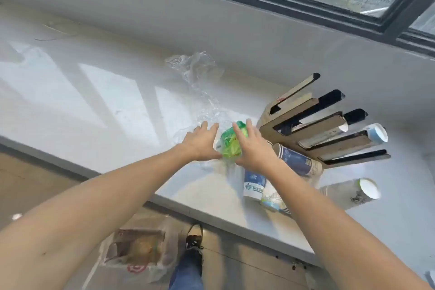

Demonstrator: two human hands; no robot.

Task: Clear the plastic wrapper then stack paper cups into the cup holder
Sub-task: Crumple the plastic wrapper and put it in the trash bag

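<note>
Reaching across the sill, the left hand (202, 142) lies flat with fingers spread on the clear plastic wrapper (200, 92), whose long axis runs away toward the wall, while the right hand (253, 148), fingers loosely apart, presses the wrapper's green bunched end (231, 142) between both palms, cup holder (313, 129) just right.

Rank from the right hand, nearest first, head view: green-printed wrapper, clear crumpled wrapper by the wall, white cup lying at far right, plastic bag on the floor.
From the right hand:
1. Green-printed wrapper, touching its fingers, between both hands.
2. White cup, lying on its side on the counter, to the right.
3. Clear crumpled wrapper, farther back by the wall; close to the cup's distance, so 2 and 3 are uncertain.
4. Plastic bag, on the floor.
</note>
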